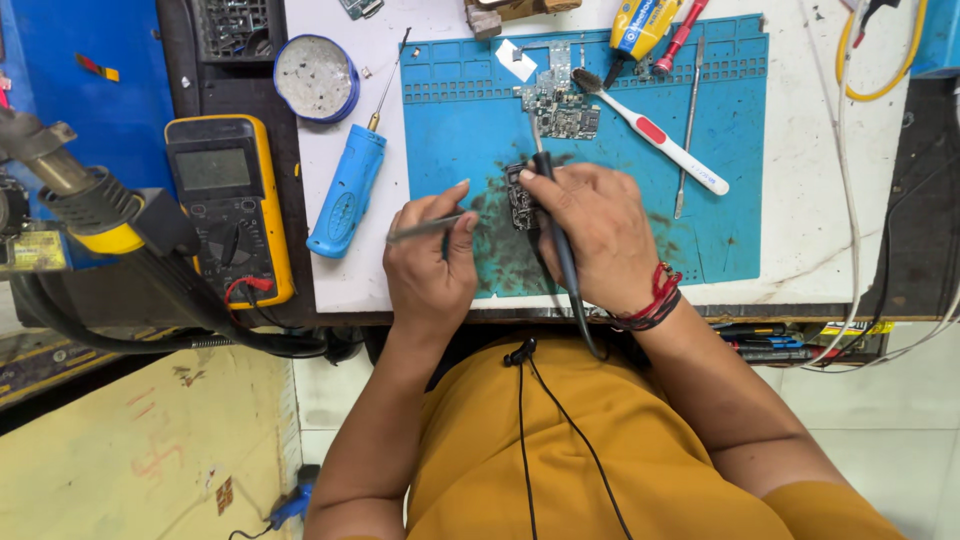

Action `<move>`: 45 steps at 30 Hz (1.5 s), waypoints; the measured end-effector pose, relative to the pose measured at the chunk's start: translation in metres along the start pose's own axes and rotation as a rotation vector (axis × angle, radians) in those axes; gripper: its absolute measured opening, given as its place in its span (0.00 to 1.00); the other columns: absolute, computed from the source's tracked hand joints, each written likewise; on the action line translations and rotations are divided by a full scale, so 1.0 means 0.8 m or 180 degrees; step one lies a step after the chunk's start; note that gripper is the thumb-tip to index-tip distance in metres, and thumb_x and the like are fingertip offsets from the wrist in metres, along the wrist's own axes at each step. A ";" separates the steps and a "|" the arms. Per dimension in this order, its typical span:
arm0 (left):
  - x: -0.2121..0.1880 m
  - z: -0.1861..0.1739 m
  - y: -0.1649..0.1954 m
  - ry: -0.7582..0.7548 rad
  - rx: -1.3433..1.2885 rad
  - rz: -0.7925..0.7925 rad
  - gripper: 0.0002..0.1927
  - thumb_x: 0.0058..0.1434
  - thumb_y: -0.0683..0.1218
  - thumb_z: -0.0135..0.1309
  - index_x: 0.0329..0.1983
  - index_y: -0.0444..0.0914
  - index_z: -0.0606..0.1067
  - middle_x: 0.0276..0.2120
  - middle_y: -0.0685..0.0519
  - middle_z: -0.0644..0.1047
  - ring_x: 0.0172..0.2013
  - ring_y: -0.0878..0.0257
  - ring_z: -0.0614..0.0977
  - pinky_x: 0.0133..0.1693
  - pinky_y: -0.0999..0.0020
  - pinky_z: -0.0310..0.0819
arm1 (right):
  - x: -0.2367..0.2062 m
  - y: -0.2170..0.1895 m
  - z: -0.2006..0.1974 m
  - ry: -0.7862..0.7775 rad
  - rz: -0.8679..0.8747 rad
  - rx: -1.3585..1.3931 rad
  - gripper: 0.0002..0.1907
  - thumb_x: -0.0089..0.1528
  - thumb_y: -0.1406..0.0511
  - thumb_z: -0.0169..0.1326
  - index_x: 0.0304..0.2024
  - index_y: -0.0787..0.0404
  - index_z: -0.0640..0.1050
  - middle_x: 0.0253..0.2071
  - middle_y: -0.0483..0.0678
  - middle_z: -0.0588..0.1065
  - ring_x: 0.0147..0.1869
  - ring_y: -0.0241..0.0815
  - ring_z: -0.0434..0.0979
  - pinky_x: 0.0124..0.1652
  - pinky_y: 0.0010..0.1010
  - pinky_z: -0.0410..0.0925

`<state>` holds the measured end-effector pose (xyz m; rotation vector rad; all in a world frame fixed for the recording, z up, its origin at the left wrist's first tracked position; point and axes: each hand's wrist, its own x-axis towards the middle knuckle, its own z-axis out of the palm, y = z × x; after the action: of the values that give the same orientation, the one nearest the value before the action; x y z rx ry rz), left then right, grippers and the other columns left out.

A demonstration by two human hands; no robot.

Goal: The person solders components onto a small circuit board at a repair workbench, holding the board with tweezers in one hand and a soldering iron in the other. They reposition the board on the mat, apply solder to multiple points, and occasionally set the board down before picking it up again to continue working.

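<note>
Blue matting (640, 215) is covering the white bench, and the person is working at its lower middle. Right hand (598, 235) is closing fully around a black soldering iron (553, 215), its tip pointing toward twelve o'clock. Left hand (430, 255), at nine o'clock from the right, is pinching slim tweezers (425, 228) between thumb and fingers. A small dark circuit board (519, 196) is lying on the mat between both hands, touching the right fingers. A white toothbrush (650, 132) is resting at one o'clock, a blue handled tool (346, 190) at ten o'clock.
</note>
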<state>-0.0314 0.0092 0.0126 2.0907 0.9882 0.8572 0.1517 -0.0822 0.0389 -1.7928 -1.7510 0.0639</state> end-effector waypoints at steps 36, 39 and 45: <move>0.019 0.032 0.011 -0.0046 -0.0988 -0.0366 0.04 0.68 0.43 0.60 0.43 0.37 0.77 0.31 0.54 0.82 0.28 0.69 0.82 0.32 0.73 0.75 | -0.044 0.021 0.012 0.1018 0.0596 0.0887 0.10 0.69 0.66 0.61 0.46 0.67 0.77 0.36 0.54 0.78 0.34 0.46 0.78 0.36 0.32 0.68; 0.018 0.032 0.011 -0.0007 -0.0906 -0.0274 0.04 0.69 0.43 0.60 0.43 0.38 0.77 0.31 0.54 0.82 0.28 0.69 0.82 0.32 0.73 0.75 | -0.049 0.021 0.013 0.1009 0.0658 0.1047 0.06 0.69 0.68 0.56 0.43 0.66 0.76 0.35 0.53 0.78 0.31 0.44 0.76 0.33 0.29 0.67; 0.019 0.032 0.012 -0.0036 -0.0855 -0.0280 0.04 0.69 0.43 0.60 0.43 0.38 0.77 0.31 0.54 0.82 0.28 0.68 0.82 0.32 0.73 0.75 | -0.049 0.024 0.010 0.0975 0.0447 0.1118 0.06 0.65 0.68 0.55 0.35 0.65 0.75 0.32 0.52 0.76 0.29 0.44 0.73 0.30 0.29 0.63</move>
<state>0.0000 0.0100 0.0093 1.8105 0.8981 0.8805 0.1609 -0.1140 0.0089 -1.5704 -1.3072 0.1380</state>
